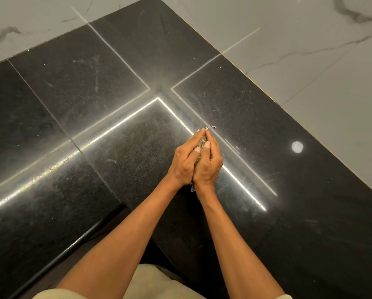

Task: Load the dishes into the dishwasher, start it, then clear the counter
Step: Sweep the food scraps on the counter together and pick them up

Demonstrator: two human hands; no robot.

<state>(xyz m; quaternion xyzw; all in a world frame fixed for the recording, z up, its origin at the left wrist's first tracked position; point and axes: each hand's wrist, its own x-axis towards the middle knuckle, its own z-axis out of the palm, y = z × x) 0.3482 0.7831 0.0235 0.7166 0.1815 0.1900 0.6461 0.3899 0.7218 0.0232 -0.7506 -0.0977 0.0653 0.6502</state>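
Counter, black and dusty, fills our view, with marble wall from 10 to 3 o'clock. Our left hand and right hand meet just right of centre, cupped together, fingers curled round a wad of scraps pressed between the palms.

Head view, steeply down, near counter

A polished black stone tabletop is filling the view, mirroring bright light strips (and one round lamp); white veined marble wall panels are bordering its far edges.
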